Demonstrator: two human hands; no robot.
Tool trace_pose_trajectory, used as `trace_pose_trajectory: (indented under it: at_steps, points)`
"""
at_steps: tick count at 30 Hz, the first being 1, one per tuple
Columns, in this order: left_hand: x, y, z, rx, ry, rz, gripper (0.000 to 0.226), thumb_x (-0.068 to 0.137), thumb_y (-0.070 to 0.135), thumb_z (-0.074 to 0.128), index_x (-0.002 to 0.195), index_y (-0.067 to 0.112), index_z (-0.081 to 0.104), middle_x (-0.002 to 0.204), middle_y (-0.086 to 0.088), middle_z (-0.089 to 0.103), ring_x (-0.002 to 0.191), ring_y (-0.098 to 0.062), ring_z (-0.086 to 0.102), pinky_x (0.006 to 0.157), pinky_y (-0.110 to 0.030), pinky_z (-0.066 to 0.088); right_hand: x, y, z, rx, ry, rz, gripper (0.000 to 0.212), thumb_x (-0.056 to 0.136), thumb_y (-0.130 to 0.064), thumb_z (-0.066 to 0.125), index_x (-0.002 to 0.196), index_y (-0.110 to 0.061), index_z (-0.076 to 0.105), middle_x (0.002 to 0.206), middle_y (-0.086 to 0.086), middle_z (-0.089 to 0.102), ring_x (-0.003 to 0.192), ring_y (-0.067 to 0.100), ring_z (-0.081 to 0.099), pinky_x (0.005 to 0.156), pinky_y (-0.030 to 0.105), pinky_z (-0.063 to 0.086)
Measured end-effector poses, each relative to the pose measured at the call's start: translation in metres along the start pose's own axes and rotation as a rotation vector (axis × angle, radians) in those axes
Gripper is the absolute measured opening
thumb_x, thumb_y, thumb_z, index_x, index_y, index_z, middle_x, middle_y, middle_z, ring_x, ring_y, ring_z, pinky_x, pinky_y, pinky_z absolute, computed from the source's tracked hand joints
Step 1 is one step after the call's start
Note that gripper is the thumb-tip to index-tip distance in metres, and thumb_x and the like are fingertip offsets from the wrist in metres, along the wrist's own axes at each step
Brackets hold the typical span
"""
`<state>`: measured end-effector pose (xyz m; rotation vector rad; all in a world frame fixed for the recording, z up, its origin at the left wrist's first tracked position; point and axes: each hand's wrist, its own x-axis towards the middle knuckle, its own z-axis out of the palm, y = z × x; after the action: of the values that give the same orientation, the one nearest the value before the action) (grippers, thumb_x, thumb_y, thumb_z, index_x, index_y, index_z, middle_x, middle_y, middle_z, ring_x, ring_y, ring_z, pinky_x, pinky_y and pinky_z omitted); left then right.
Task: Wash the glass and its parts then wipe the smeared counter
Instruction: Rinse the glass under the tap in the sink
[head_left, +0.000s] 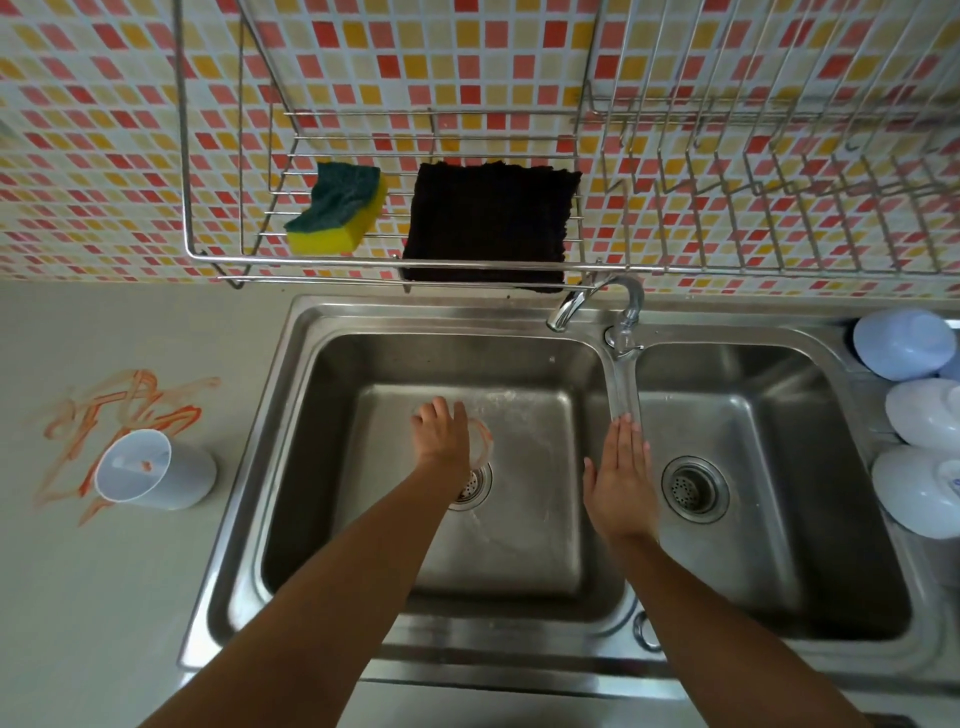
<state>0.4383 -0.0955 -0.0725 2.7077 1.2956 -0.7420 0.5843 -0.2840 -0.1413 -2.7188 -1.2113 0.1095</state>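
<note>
The glass (480, 441), clear w/ an orange-red smear on its rim, sits in the left basin of the double sink (291, 467), near the middle of the basin floor, just behind the left drain (472, 486). Left hand (441, 434) is over it, fingers curled on its far-left side; looks like a grip, though the hand hides most of the glass. Right hand (621, 475) is flat, fingers straight and together, holding nothing, fingertips in the water stream (623, 384) falling from the faucet (618, 312) onto the divider between the basins.

Step in hand, as I read it: get the glass under the water. To do it well: lift it w/ a firm wrap since it's wet and clear, bring it across to the stream at the divider rather than swinging the spout, tilt the mouth toward the flow so the smeared rim gets rinsed first. Then fetch the sponge (337, 208) from the left end of the wire rack (208, 254); the dark cloth (488, 223) beside it suits the wiping.

Other part: a pale cup-like sleeve (156, 470) lying on its side on the counter (104, 597) left of the sink, touching the orange smear (124, 415). White bowls (914, 415) line the sink's right edge.
</note>
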Motion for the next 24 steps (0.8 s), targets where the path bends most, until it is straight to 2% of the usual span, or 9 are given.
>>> trace_pose_trajectory:
  at_steps: [4, 7, 10, 11, 13, 14, 16, 21, 24]
  points:
    - [-0.007, -0.013, 0.003, -0.058, 0.044, 0.024, 0.094, 0.074, 0.046, 0.074, 0.147, 0.019, 0.020, 0.139, -0.017, 0.033, 0.124, -0.033, 0.040, 0.102, -0.039, 0.035, 0.000, 0.000, -0.001, 0.020, -0.010, 0.003, 0.062, 0.098, -0.030, 0.025, 0.147, 0.007, 0.022, 0.154, 0.025, 0.025, 0.144, 0.035, 0.022, 0.118, 0.043, 0.015]
    - [-0.015, -0.029, 0.002, -0.235, 0.138, 0.043, 0.088, 0.073, 0.053, 0.072, 0.144, 0.025, 0.027, 0.132, -0.013, 0.039, 0.119, -0.032, 0.046, 0.106, -0.041, 0.032, 0.004, 0.000, -0.003, 0.037, -0.034, 0.007, 0.060, 0.101, -0.030, 0.023, 0.149, 0.004, 0.015, 0.157, 0.022, 0.017, 0.147, 0.032, 0.014, 0.119, 0.041, 0.010]
    - [-0.028, -0.046, 0.002, -0.422, 0.242, 0.024, 0.086, 0.067, 0.051, 0.075, 0.138, 0.026, 0.032, 0.126, -0.010, 0.046, 0.118, -0.032, 0.049, 0.109, -0.046, 0.029, 0.006, -0.006, -0.013, 0.103, -0.067, 0.021, 0.060, 0.102, -0.032, 0.032, 0.151, -0.002, 0.015, 0.159, 0.017, 0.014, 0.148, 0.029, 0.008, 0.120, 0.041, 0.007]
    - [-0.034, -0.052, 0.002, -0.481, 0.278, 0.010, 0.086, 0.066, 0.048, 0.076, 0.136, 0.023, 0.033, 0.125, -0.010, 0.047, 0.119, -0.031, 0.048, 0.109, -0.048, 0.030, 0.004, -0.012, -0.018, 0.130, -0.054, 0.011, 0.059, 0.102, -0.033, 0.036, 0.151, -0.004, 0.021, 0.158, 0.016, 0.018, 0.148, 0.029, 0.012, 0.120, 0.041, 0.010]
    - [-0.049, -0.060, 0.001, -0.585, 0.352, -0.025, 0.085, 0.065, 0.042, 0.077, 0.135, 0.015, 0.035, 0.128, -0.011, 0.048, 0.121, -0.031, 0.047, 0.108, -0.050, 0.032, -0.003, -0.030, -0.032, 0.231, -0.001, -0.010, 0.053, 0.100, -0.033, 0.044, 0.146, -0.009, 0.035, 0.154, 0.014, 0.032, 0.143, 0.030, 0.028, 0.117, 0.043, 0.026]
    - [-0.058, -0.065, 0.000, -0.644, 0.396, -0.041, 0.084, 0.066, 0.039, 0.077, 0.134, 0.012, 0.036, 0.129, -0.011, 0.048, 0.122, -0.031, 0.047, 0.107, -0.050, 0.033, -0.008, -0.043, -0.040, 0.297, 0.036, -0.018, 0.049, 0.098, -0.031, 0.048, 0.142, -0.010, 0.042, 0.150, 0.013, 0.039, 0.137, 0.031, 0.039, 0.111, 0.042, 0.035]
    - [-0.076, -0.076, -0.002, -0.800, 0.480, -0.054, 0.081, 0.066, 0.035, 0.078, 0.132, 0.010, 0.037, 0.129, -0.009, 0.049, 0.121, -0.029, 0.048, 0.107, -0.050, 0.034, -0.016, -0.072, -0.062, 0.400, 0.130, -0.063, 0.040, 0.096, -0.027, 0.055, 0.133, -0.010, 0.053, 0.136, 0.011, 0.053, 0.121, 0.029, 0.053, 0.099, 0.036, 0.044]
    - [-0.111, -0.115, -0.006, -0.973, 0.658, 0.024, 0.080, 0.063, 0.047, 0.075, 0.130, 0.022, 0.038, 0.128, -0.001, 0.049, 0.117, -0.021, 0.051, 0.096, -0.051, 0.045, -0.019, -0.160, -0.146, 0.702, 0.324, -0.287, 0.025, 0.096, -0.022, 0.057, 0.118, -0.012, 0.063, 0.113, 0.001, 0.062, 0.095, 0.010, 0.062, 0.085, 0.029, 0.053]
    - [-0.119, -0.137, -0.020, -1.008, 0.736, 0.040, 0.076, 0.066, 0.049, 0.074, 0.129, 0.023, 0.042, 0.124, 0.003, 0.050, 0.115, -0.016, 0.052, 0.095, -0.046, 0.047, -0.008, -0.213, -0.203, 0.820, 0.382, -0.432, 0.024, 0.098, -0.017, 0.054, 0.117, -0.009, 0.066, 0.110, 0.000, 0.062, 0.094, 0.006, 0.060, 0.085, 0.020, 0.050]
